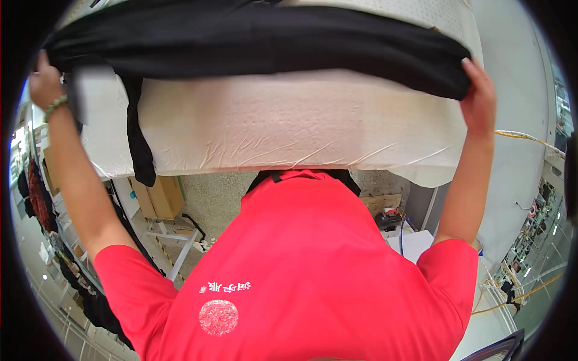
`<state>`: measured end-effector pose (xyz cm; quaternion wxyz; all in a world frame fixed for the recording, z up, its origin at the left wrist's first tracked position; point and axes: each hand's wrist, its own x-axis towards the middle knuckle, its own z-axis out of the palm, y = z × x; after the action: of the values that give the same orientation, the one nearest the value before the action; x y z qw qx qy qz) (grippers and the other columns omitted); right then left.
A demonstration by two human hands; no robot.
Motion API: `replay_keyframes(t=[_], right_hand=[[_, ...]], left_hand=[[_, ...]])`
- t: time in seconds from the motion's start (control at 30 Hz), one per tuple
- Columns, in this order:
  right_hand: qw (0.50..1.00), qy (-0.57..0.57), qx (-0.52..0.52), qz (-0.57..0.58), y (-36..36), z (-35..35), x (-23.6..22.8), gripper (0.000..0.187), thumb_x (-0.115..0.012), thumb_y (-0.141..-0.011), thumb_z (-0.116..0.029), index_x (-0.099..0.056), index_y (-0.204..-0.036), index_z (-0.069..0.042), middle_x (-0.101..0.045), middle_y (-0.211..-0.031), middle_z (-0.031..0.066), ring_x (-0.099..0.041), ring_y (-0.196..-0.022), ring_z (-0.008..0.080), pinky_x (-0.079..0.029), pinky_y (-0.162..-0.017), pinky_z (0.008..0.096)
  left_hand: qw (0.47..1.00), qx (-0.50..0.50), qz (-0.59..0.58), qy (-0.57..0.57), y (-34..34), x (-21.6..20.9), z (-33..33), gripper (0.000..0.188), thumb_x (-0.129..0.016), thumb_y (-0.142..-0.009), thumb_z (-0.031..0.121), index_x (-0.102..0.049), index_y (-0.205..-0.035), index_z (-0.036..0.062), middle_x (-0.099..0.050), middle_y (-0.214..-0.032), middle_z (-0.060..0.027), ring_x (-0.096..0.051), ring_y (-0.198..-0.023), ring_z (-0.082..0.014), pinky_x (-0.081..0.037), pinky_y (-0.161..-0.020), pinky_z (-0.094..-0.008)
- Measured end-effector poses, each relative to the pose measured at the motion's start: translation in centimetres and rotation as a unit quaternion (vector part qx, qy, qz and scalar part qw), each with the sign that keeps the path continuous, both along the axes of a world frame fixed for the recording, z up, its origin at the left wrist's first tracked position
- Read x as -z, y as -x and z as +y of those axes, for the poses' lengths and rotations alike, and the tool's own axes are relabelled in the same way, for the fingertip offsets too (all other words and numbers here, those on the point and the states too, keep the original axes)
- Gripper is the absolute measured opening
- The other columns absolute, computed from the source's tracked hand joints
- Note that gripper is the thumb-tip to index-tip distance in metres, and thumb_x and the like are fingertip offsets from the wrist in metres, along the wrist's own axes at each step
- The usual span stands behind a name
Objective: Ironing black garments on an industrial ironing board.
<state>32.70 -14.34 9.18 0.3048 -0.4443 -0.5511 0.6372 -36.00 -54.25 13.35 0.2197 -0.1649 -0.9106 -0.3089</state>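
A long black garment (259, 45) is stretched sideways between my hands, above the white cloth-covered table (271, 123). Its exact kind is not clear. My left hand (47, 83), with a beaded bracelet at the wrist, is closed on the garment's left end. At the right end, my right hand (480, 99) grips the black cloth with fingers and thumb. A narrow black strip (139, 141) hangs from the left part down over the table's near edge. The garment's outline is a little blurred, and its far edge partly leaves the picture.
Below the table's near edge at left are a cardboard box (164, 200) and a white metal frame (183, 249). A small dark machine (388, 220) stands low at right. A yellow cord (524, 136) runs beyond my right wrist. Dark clothes (39, 195) hang at far left.
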Motion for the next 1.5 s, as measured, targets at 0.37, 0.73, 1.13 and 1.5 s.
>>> replay_keyframes(t=[0.37, 0.73, 1.13, 1.5], right_hand=[[0.917, 0.155, -0.098, -0.353, -10.1, -3.7, 9.9, 0.041, -0.070, -0.094, -0.024, -0.066, -0.128, -0.002, -0.064, -0.092, 0.0002, -0.059, -0.071, 0.0082, -0.053, -0.056, 0.0272], [0.907, 0.141, -0.127, -0.375, -9.0, -5.5, 9.6, 0.041, -0.068, -0.096, -0.025, -0.062, -0.131, -0.003, -0.067, -0.096, 0.0010, -0.064, -0.081, 0.0090, -0.054, -0.059, 0.0283], [0.924, 0.161, -0.128, -0.323, -11.8, -7.2, 9.4, 0.047, -0.069, -0.096, -0.023, -0.058, -0.134, 0.003, -0.068, -0.103, 0.0053, -0.066, -0.087, 0.0102, -0.058, -0.064, 0.0282], [0.911, 0.012, -0.077, -0.404, -12.9, -8.7, 11.3, 0.037, -0.075, -0.091, -0.024, -0.067, -0.120, -0.002, -0.070, -0.110, 0.0069, -0.069, -0.092, 0.0178, -0.058, -0.075, 0.0332]], left_hand=[[0.905, 0.226, -0.097, 0.348, -18.9, 18.6, -6.8, 0.039, -0.061, -0.101, 0.039, -0.063, -0.117, 0.0032, -0.065, -0.085, -0.0256, -0.068, -0.085, -0.0415, -0.054, -0.080, -0.0501], [0.815, 0.198, -0.499, -0.219, -26.3, 15.4, -8.7, 0.025, -0.063, -0.103, 0.027, -0.064, -0.108, 0.0018, -0.065, -0.090, 0.0012, -0.055, -0.066, -0.0067, -0.047, -0.057, -0.0226], [0.828, 0.093, -0.545, -0.089, -30.0, 18.4, -12.5, 0.027, -0.072, -0.097, 0.030, -0.066, -0.107, 0.0054, -0.063, -0.073, 0.0035, -0.050, -0.050, -0.0059, -0.037, -0.044, -0.0234], [0.962, 0.158, -0.206, 0.092, -29.9, 16.9, -10.8, 0.029, -0.077, -0.090, 0.020, -0.069, -0.112, 0.0024, -0.069, -0.093, -0.0051, -0.065, -0.079, -0.0178, -0.051, -0.070, -0.0310]])
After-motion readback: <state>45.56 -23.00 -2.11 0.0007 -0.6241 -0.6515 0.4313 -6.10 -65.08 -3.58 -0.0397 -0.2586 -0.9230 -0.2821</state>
